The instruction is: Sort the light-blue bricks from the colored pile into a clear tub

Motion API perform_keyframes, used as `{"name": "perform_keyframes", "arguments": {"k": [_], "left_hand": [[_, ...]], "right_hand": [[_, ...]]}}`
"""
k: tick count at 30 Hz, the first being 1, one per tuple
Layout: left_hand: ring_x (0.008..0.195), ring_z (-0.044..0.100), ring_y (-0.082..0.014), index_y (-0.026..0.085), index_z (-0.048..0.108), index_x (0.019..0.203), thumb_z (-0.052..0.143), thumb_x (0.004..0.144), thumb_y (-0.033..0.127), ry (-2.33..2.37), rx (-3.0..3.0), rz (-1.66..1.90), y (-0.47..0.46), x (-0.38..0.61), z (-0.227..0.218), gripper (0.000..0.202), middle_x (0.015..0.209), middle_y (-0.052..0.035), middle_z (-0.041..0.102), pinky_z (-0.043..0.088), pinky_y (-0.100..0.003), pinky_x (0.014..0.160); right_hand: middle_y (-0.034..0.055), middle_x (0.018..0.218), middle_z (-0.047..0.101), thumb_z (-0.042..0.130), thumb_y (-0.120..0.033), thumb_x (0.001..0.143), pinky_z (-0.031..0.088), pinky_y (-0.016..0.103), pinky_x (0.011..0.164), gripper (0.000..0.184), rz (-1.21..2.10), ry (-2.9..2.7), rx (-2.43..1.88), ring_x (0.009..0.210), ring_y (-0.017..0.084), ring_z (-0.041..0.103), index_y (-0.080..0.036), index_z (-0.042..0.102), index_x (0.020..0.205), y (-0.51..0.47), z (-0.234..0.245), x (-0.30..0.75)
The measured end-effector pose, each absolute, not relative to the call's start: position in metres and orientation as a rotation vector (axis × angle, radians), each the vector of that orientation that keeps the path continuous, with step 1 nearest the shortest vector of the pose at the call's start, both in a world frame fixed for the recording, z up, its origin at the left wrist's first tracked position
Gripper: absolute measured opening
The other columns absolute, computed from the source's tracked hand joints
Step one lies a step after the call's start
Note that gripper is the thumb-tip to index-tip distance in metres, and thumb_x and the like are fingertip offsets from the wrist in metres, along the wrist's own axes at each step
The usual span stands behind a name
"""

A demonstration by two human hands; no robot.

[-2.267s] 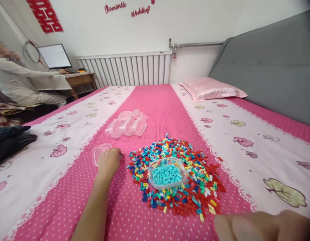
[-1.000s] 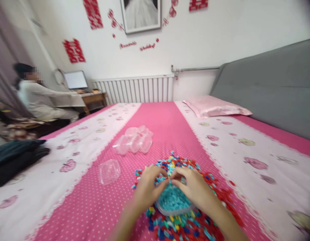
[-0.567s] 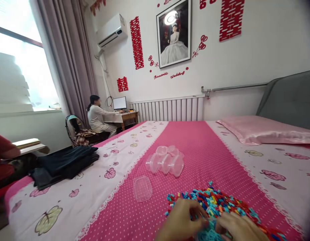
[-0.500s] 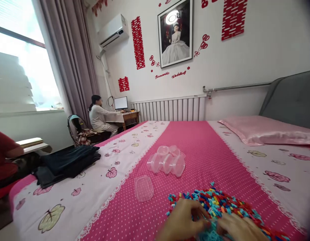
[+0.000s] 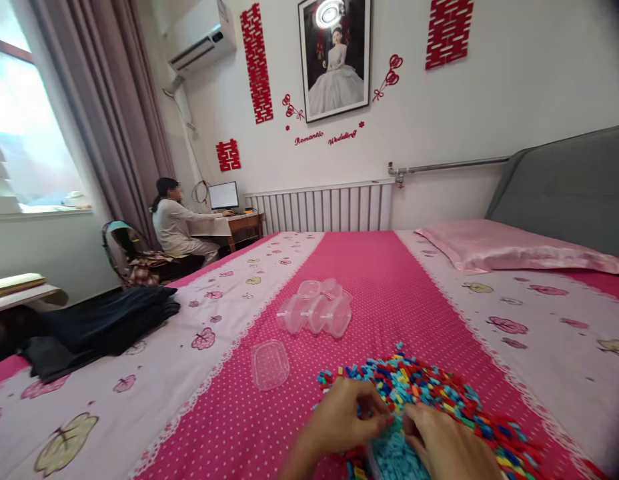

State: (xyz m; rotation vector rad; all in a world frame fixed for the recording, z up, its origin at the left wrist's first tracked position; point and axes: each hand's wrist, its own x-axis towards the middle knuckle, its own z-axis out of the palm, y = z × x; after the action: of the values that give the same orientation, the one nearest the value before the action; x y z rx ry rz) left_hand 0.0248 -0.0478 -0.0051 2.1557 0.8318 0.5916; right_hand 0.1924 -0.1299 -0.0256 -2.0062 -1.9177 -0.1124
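Note:
A pile of small coloured bricks (image 5: 429, 393) lies on the pink dotted strip of the bed. My left hand (image 5: 342, 420) and my right hand (image 5: 447, 443) rest side by side over its near edge, fingers curled and pinched above a clear tub of light-blue bricks (image 5: 394, 457). The tub is mostly hidden by both hands. What the fingers pinch is too small to make out. A clear lid (image 5: 270, 363) lies flat to the left of the pile.
A cluster of empty clear tubs (image 5: 317, 310) sits farther up the bed. A pink pillow (image 5: 509, 247) lies by the grey headboard (image 5: 564, 187). Dark folded clothes (image 5: 97, 327) lie at the bed's left edge. A person (image 5: 177, 223) sits at a desk by the radiator.
The view lifted from the bed to the room. My left hand left the lid and joined my right hand over the tub of blue bricks. In the last half second it tipped down slightly.

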Motion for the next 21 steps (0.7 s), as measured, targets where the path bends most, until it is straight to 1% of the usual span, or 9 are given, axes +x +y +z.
{"name": "perform_keyframes", "arguments": {"k": [3, 6, 7, 9, 11, 14, 18, 21], "left_hand": [[0.07, 0.064, -0.0133, 0.013, 0.075, 0.088, 0.064, 0.076, 0.012, 0.812, 2.162, 0.575, -0.046, 0.026, -0.001, 0.017, 0.078, -0.0032, 0.074, 0.045, -0.019, 0.063], [0.07, 0.064, -0.0143, 0.013, 0.074, 0.086, 0.063, 0.08, 0.017, 0.787, 2.162, 0.551, -0.042, 0.028, 0.004, 0.014, 0.077, -0.0037, 0.074, 0.046, -0.021, 0.064], [0.07, 0.065, -0.0148, 0.013, 0.073, 0.087, 0.063, 0.08, 0.019, 0.774, 2.162, 0.545, -0.04, 0.029, 0.005, 0.013, 0.077, -0.004, 0.073, 0.046, -0.021, 0.064], [0.071, 0.065, -0.0149, 0.013, 0.072, 0.089, 0.063, 0.08, 0.019, 0.754, 2.154, 0.543, -0.037, 0.029, 0.006, 0.014, 0.079, -0.004, 0.074, 0.047, -0.022, 0.066], [0.072, 0.066, -0.0152, 0.014, 0.072, 0.089, 0.063, 0.08, 0.019, 0.737, 2.152, 0.537, -0.035, 0.028, 0.006, 0.014, 0.078, -0.0037, 0.073, 0.048, -0.022, 0.067], [0.077, 0.068, -0.016, 0.014, 0.072, 0.091, 0.064, 0.081, 0.022, 0.727, 2.16, 0.547, -0.034, 0.026, 0.006, 0.015, 0.084, -0.0042, 0.074, 0.05, -0.023, 0.071], [0.079, 0.068, -0.0163, 0.015, 0.072, 0.091, 0.063, 0.085, 0.028, 0.724, 2.179, 0.539, -0.033, 0.025, 0.005, 0.017, 0.084, -0.0048, 0.074, 0.051, -0.024, 0.072], [0.079, 0.068, -0.0164, 0.015, 0.071, 0.091, 0.063, 0.085, 0.027, 0.719, 2.192, 0.534, -0.032, 0.025, 0.005, 0.016, 0.085, -0.0047, 0.074, 0.051, -0.024, 0.072]], "right_hand": [[0.0009, 0.084, 0.074, 0.047, -0.004, 0.091, 0.039, 0.025, 0.057, 0.032, 0.023, -1.94, -2.152, 0.079, 0.02, 0.072, -0.026, 0.07, 0.086, -0.132, -0.001, 0.187], [0.0037, 0.087, 0.075, 0.046, -0.006, 0.094, 0.038, 0.025, 0.059, 0.032, 0.094, -1.957, -2.199, 0.083, 0.022, 0.072, -0.024, 0.071, 0.089, -0.133, 0.018, 0.185], [0.0045, 0.085, 0.074, 0.046, -0.007, 0.094, 0.037, 0.026, 0.059, 0.031, 0.125, -1.963, -2.217, 0.083, 0.022, 0.072, -0.023, 0.072, 0.088, -0.133, 0.022, 0.185], [0.0059, 0.084, 0.074, 0.049, -0.01, 0.095, 0.037, 0.027, 0.06, 0.028, 0.153, -1.955, -2.22, 0.082, 0.023, 0.071, -0.023, 0.073, 0.089, -0.134, 0.025, 0.185], [0.0057, 0.084, 0.073, 0.052, -0.013, 0.095, 0.038, 0.028, 0.062, 0.026, 0.179, -1.935, -2.197, 0.083, 0.022, 0.069, -0.026, 0.074, 0.092, -0.135, 0.026, 0.188], [0.0051, 0.087, 0.071, 0.052, -0.016, 0.097, 0.041, 0.029, 0.069, 0.026, 0.18, -1.86, -2.15, 0.085, 0.022, 0.067, -0.029, 0.075, 0.098, -0.136, 0.025, 0.197], [0.0058, 0.093, 0.067, 0.056, -0.012, 0.094, 0.041, 0.032, 0.082, 0.027, 0.116, -1.915, -2.036, 0.095, 0.023, 0.06, -0.027, 0.077, 0.091, -0.133, 0.024, 0.21], [0.0082, 0.097, 0.063, 0.054, -0.013, 0.095, 0.041, 0.036, 0.084, 0.031, 0.094, -1.991, -1.992, 0.098, 0.026, 0.055, -0.031, 0.079, 0.094, -0.132, 0.023, 0.21]]}}
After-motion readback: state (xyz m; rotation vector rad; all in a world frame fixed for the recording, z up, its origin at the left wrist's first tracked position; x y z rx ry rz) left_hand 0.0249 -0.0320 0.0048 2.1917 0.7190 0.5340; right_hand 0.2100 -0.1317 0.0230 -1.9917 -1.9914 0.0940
